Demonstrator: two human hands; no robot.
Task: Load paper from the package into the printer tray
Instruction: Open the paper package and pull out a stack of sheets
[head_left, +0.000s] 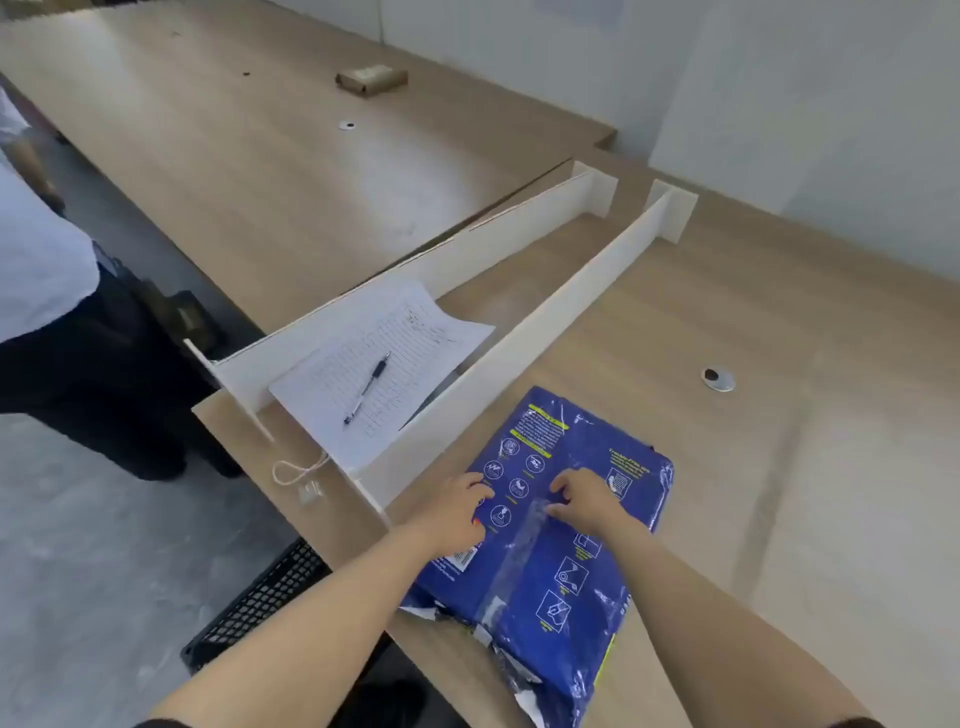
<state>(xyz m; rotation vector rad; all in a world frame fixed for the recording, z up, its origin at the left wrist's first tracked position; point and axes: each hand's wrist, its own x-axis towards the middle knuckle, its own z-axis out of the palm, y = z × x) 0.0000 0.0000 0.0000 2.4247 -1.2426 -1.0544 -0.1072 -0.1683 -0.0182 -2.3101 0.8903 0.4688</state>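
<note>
Item one: paper package (540, 525), blue glossy wrap, lying flat at the near edge of the tabletop (779, 467), its near end torn and hanging past that edge. I judge it is laid seam-up so the taped centre seam can be pulled apart.

Item two: my left hand (454, 512) and right hand (589, 499), one on each side of the seam, fingers curled and pressing on the wrap. Whether either has pinched hold of the film I cannot tell.

Item three: contents. The ream is still inside the wrap; no sheets drawn.

Item four: printer tray, not in view.

Item five: lined sheet (374, 374) with pen (368, 387), between the white dividers near the left edge.
</note>
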